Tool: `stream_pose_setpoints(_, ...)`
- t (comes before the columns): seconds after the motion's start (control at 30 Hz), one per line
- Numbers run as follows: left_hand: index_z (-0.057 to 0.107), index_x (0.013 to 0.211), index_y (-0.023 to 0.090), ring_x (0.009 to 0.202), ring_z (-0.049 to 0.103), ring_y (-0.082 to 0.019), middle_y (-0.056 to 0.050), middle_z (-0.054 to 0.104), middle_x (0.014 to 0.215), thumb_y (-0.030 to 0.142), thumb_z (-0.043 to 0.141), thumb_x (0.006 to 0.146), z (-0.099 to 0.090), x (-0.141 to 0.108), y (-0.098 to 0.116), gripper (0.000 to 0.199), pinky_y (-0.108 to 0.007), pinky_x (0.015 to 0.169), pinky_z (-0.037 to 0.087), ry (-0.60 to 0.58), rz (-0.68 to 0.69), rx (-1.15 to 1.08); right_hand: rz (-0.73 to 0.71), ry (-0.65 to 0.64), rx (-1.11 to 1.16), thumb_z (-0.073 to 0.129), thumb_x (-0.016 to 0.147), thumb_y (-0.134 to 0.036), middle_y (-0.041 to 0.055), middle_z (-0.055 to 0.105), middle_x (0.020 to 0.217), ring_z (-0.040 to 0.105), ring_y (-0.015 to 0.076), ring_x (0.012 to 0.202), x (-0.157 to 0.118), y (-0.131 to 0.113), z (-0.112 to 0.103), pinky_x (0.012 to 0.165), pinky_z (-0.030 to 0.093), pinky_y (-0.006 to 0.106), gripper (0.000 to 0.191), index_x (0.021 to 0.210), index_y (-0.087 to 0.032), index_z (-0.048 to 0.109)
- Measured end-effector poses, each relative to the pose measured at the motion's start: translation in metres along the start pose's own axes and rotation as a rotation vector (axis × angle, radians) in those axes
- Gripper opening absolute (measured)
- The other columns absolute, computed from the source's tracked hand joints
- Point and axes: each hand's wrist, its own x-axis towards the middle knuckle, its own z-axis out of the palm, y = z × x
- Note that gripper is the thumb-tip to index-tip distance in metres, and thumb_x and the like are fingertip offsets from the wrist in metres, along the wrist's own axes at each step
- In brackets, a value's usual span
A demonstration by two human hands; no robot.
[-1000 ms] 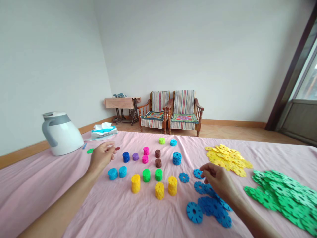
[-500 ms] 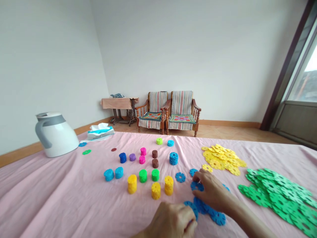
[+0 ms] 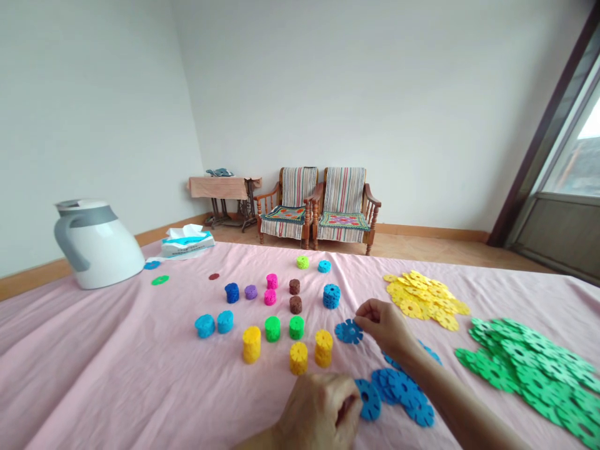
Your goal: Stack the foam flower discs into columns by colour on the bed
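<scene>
My right hand (image 3: pixel 384 325) pinches the edge of a blue notched disc (image 3: pixel 349 332), which is at or just above the pink cloth, right of the yellow stacks (image 3: pixel 323 348). Near the front edge of the view, my left hand (image 3: pixel 321 409) is curled with its fingers closed, and blue discs (image 3: pixel 370 400) show at its right side. More blue discs (image 3: pixel 405 394) lie in a loose pile under my right forearm. Beyond my right hand stands a blue stack (image 3: pixel 331 296). Small green stacks (image 3: pixel 272 329) and brown stacks (image 3: pixel 295 305) stand further left.
Yellow discs (image 3: pixel 422 297) and green discs (image 3: pixel 534 362) are heaped at the right. A white jug (image 3: pixel 110 250) and a tissue box (image 3: pixel 187 242) stand at the left. Light blue stacks (image 3: pixel 205 325) are on the pink cloth (image 3: pixel 117 369). Two chairs stand beyond.
My right hand has moved left and away from me, and its fingers have closed on a blue disc. My left hand has shifted slightly left. The view has tilted a little.
</scene>
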Motion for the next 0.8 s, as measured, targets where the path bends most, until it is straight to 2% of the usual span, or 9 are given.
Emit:
stream_pose_setpoints(0.17,0.061,0.069,0.014,0.051,0.054,-0.009,0.001,0.058,0.056,0.003,0.056,0.069,0.000,0.000,-0.003,0.012,-0.017,0.050,0.033,-0.012,0.002,-0.002,0.005,0.010,-0.061,0.057,0.065,-0.019,-0.0005,0.063,0.055,0.057,0.0134,0.053,0.012,0.004,0.017,0.049,0.038,0.022,0.003,0.062,-0.020,0.059)
stream_pose_setpoints(0.3,0.061,0.067,0.013,0.051,0.055,-0.010,0.000,0.060,0.056,0.003,0.056,0.067,0.000,0.000,-0.005,0.012,-0.017,0.049,0.033,-0.008,0.013,0.023,-0.009,0.034,-0.118,0.055,0.065,-0.018,0.0004,0.063,0.056,0.057,0.0145,0.054,0.014,0.007,0.019,0.050,0.038,0.024,0.005,0.062,-0.020,0.059)
stream_pose_setpoints(0.57,0.061,0.066,0.012,0.048,0.052,-0.008,0.001,0.059,0.054,0.001,0.057,0.065,-0.001,0.001,-0.003,0.012,-0.016,0.047,0.031,-0.017,0.007,0.001,-0.073,0.119,-0.277,0.047,0.072,-0.025,0.0029,0.064,0.064,0.059,0.0182,0.063,0.014,0.017,-0.011,0.058,0.041,0.027,0.015,0.070,-0.019,0.061)
stream_pose_setpoints(0.73,0.061,0.065,0.013,0.049,0.052,-0.008,0.001,0.058,0.054,0.001,0.057,0.064,0.000,0.001,-0.003,0.012,-0.016,0.048,0.031,-0.006,0.001,0.009,-0.155,0.057,-0.433,0.053,0.071,-0.028,0.0090,0.067,0.087,0.061,0.0237,0.083,0.006,0.035,-0.022,0.075,0.044,0.033,0.025,0.090,-0.017,0.066)
stream_pose_setpoints(0.8,0.061,0.065,0.013,0.049,0.052,-0.008,0.001,0.058,0.054,0.002,0.057,0.065,0.000,0.001,-0.004,0.012,-0.016,0.048,0.031,-0.004,-0.004,0.011,-0.175,0.011,-0.496,0.056,0.070,-0.029,0.0099,0.065,0.090,0.060,0.0251,0.088,0.004,0.036,-0.022,0.078,0.043,0.034,0.028,0.093,-0.017,0.066)
